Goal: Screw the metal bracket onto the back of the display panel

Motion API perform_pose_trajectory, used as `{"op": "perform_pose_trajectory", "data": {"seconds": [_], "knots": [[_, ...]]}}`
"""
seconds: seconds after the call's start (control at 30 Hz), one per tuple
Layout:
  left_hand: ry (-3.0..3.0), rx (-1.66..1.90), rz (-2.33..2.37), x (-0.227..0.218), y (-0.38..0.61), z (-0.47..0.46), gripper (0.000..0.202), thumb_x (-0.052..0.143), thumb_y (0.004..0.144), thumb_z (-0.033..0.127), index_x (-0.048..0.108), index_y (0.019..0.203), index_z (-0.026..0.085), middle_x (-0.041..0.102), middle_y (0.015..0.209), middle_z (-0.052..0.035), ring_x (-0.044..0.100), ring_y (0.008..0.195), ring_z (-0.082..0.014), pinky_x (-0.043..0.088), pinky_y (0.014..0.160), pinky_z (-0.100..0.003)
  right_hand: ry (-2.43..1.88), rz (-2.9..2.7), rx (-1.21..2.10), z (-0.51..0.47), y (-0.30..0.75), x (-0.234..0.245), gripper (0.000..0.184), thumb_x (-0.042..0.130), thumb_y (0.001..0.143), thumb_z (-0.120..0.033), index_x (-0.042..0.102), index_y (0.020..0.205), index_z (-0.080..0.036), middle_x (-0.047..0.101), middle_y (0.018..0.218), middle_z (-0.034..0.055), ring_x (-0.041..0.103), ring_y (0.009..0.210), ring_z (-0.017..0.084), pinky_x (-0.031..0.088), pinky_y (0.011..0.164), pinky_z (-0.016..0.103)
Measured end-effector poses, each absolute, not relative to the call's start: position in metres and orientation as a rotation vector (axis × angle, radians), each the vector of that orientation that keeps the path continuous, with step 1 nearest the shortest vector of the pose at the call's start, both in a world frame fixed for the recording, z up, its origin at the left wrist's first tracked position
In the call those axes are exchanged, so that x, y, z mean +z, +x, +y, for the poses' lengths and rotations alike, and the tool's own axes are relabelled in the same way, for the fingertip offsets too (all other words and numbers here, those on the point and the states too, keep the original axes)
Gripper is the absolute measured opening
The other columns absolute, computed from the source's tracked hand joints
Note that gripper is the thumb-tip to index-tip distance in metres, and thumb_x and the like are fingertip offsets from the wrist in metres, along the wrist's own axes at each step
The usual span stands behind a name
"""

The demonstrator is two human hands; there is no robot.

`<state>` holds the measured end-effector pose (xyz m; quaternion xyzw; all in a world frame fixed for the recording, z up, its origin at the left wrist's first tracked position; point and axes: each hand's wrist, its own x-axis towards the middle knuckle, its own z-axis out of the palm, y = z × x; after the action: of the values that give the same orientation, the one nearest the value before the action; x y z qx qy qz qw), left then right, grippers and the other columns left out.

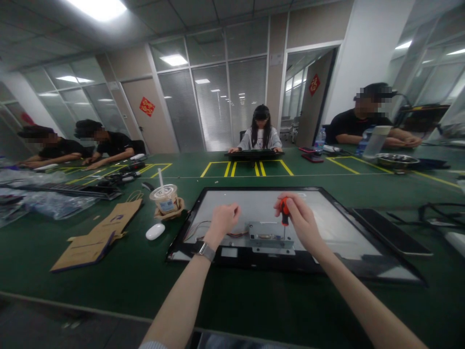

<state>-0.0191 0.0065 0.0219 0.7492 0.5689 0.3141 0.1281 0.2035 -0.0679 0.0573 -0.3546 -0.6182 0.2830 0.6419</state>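
Right of centre, I see the right hand [302, 219] pinching a screwdriver [285, 209] at the bracket [267, 243]; tilting could slip its tip; left hand [222, 220] curled, contents I cannot tell.

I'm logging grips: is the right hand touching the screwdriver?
Touching: the head view shows the right hand gripping the screwdriver by its orange-and-black handle.

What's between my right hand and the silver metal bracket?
Head view: an orange-and-black screwdriver, held in the right hand, its metal shaft pointing down at the bracket.
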Motion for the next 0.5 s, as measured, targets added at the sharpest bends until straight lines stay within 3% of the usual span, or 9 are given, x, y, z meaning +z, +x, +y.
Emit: {"op": "perform_pose_trajectory", "data": {"seconds": [0.17, 0.37, 0.5], "knots": [[2.384, 0.596, 1.889, 0.020, -0.025, 0.011, 0.035, 0.037, 0.096, 0.031, 0.068, 0.094, 0.016, 0.071, 0.095, -0.0171, 0.066, 0.093, -0.0287, 0.042, 0.078, -0.037, -0.805, -1.376, 0.667, -0.068, 0.203, 0.058, 0.023, 0.048, 0.094, -0.042, 0.060, 0.095, -0.023, 0.063, 0.078, 0.0019, 0.059, 0.064, 0.015, 0.047, 0.051, 0.027], [2.487, 0.299, 1.984, 0.011, -0.028, 0.016, 0.031, 0.040, 0.094, 0.027, 0.070, 0.091, 0.018, 0.073, 0.089, -0.0133, 0.069, 0.086, -0.0260, 0.045, 0.071, -0.033, -0.826, -1.356, 0.682, -0.066, 0.205, 0.055, 0.021, 0.064, 0.084, -0.043, 0.068, 0.087, -0.022, 0.061, 0.078, 0.0014, 0.058, 0.071, 0.016, 0.049, 0.060, 0.028], [2.535, 0.215, 1.986, 0.011, -0.025, 0.014, 0.032, 0.039, 0.095, 0.027, 0.070, 0.094, 0.017, 0.073, 0.090, -0.0138, 0.070, 0.087, -0.0265, 0.046, 0.071, -0.034, -0.846, -1.346, 0.788, -0.067, 0.203, 0.055, 0.027, 0.068, 0.080, -0.046, 0.069, 0.090, -0.021, 0.061, 0.074, 0.0008, 0.057, 0.065, 0.015, 0.047, 0.052, 0.026]]}}
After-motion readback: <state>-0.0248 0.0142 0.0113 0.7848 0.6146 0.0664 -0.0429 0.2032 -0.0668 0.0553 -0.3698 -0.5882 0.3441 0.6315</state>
